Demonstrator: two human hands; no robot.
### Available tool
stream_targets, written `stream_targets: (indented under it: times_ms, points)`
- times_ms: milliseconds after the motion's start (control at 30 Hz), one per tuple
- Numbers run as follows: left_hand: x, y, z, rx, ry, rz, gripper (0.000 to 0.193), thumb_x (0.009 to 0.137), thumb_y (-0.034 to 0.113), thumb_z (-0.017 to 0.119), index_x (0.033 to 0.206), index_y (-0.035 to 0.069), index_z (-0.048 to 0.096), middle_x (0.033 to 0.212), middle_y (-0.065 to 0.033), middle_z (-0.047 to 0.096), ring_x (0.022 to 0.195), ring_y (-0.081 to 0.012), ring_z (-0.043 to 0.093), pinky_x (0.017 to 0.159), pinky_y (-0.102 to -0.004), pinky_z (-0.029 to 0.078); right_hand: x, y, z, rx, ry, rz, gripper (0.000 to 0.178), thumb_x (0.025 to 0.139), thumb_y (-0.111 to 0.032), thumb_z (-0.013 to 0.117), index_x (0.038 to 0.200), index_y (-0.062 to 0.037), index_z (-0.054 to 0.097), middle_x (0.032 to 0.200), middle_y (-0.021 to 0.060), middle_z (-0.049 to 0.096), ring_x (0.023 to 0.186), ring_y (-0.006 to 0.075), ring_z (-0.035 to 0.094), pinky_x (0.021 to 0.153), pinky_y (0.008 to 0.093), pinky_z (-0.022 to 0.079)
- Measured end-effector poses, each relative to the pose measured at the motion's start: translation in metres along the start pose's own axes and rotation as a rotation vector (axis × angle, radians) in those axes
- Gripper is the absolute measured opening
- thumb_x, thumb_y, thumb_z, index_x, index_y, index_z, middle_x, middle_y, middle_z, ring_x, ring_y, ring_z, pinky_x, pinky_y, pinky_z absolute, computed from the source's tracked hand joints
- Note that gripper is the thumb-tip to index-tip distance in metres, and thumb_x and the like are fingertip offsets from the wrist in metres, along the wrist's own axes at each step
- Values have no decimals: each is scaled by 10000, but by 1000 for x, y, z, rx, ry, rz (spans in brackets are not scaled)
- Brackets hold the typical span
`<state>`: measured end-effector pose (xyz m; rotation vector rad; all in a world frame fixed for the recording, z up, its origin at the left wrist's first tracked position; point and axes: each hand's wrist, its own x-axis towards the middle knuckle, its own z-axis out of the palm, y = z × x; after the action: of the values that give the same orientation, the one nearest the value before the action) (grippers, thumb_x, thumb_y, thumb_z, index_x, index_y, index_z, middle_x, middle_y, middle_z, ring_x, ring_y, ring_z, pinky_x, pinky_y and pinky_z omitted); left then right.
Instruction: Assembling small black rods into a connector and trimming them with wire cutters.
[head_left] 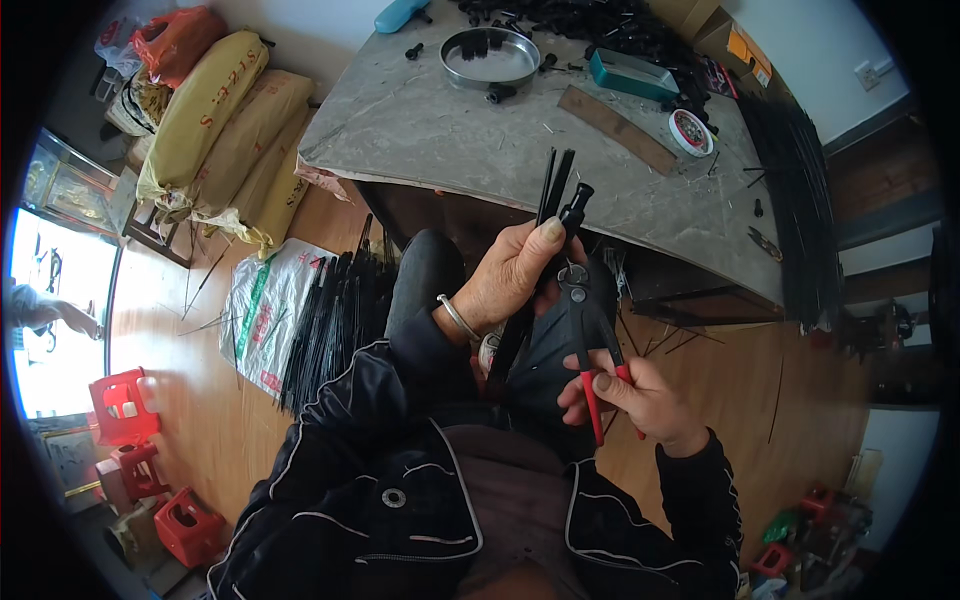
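Note:
My left hand [505,275] is closed round a few thin black rods [556,185] and a black knobbed fitting [576,208], with its thumb pressed on the fitting. The rods stand nearly upright above the fist, and their lower part runs down between my knees. In my right hand [645,398] are end-cutting pincers [579,310] with red-sleeved handles. The pincers' dark jaws are just below the fitting, close to my left fingers. Whether the jaws touch anything there I cannot tell.
Ahead stands a grey table [400,140] bearing a round metal pan [490,57], a green tray [632,75], a flat bar [617,128], a small white tub [692,133] and pliers [766,243]. Bundled black rods [335,320] lie at left, near stacked sacks [215,120] and red stools [190,527].

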<state>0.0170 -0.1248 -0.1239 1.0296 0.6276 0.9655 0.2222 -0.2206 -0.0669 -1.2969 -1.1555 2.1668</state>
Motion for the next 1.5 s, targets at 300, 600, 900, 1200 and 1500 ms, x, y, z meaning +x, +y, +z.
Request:
stream_targets:
  times_ms: [300, 600, 900, 1200, 1500]
  points:
    - [4, 5, 0, -72, -63, -22, 580, 983, 544, 360, 911, 21, 599, 661, -16, 549, 452, -75, 474, 414, -206, 365, -7, -23, 2, -4, 12, 28, 420, 986, -239, 509, 1302, 29, 441, 1071, 134, 610, 896, 199, 641, 780, 305, 529]
    - [3, 2, 3, -145, -52, -76, 614, 947, 604, 396, 880, 29, 600, 526, 17, 420, 431, -71, 389, 424, -222, 300, 3, -1, -1, 40, 26, 21, 340, 984, -206, 503, 1243, 12, 474, 828, 41, 553, 691, 127, 605, 633, 292, 536]
    - [4, 4, 6, -166, -67, -111, 625, 936, 619, 407, 846, 33, 602, 524, 17, 401, 424, -71, 362, 417, -221, 285, 20, 28, 8, 192, -1, 60, 412, 990, -427, 454, 924, -24, 504, 628, 0, 421, 522, 109, 423, 501, 274, 424]
    - [30, -13, -7, -66, 240, -20, 489, 1002, 451, 397, 906, 10, 586, 543, 9, 448, 428, -73, 388, 416, -227, 305, 45, -9, -32, -844, 599, -649, 156, 901, -92, 586, 1013, 16, 573, 770, 90, 599, 700, 195, 615, 655, 294, 486]
    - [49, -25, -20, -66, 248, -102, 540, 1001, 481, 367, 991, -20, 569, 553, -1, 441, 414, -86, 382, 410, -242, 324, 141, -145, -225, -1342, 1271, -366, 288, 826, -287, 664, 1004, -61, 646, 903, 174, 666, 875, 379, 625, 729, 457, 479]
